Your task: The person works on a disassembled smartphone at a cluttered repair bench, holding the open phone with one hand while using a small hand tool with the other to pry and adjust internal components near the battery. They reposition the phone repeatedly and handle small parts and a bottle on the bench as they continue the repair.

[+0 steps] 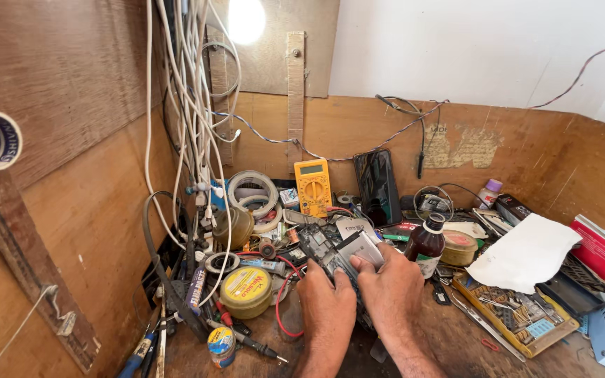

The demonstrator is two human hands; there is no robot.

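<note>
— Two hands on one thing: I see an opened phone [332, 253], circuit side up, at the centre of the cluttered workbench [456, 343], just past the wrists.

— How are they holding it?

— The left hand [325, 301] curls round its near edge from seven o'clock, fingers closed against the body, I'd judge to steady it. The right hand [388, 283] comes in from five o'clock, thumb and fingertips pinching the grey cover plate [360, 246] at the phone's two o'clock corner.

— What sits around it?

— At three o'clock, just beside the right hand, a brown bottle [426, 245] stands upright. At twelve o'clock a yellow multimeter [313, 186] and a dark phone [377, 186] lean on the back wall. At nine o'clock lies a yellow round tin [246, 291], with a red wire [281, 290] looping between it and the left hand. Farther out at three o'clock, white paper [523, 253] drapes over a tray of small parts [519, 318].
</note>
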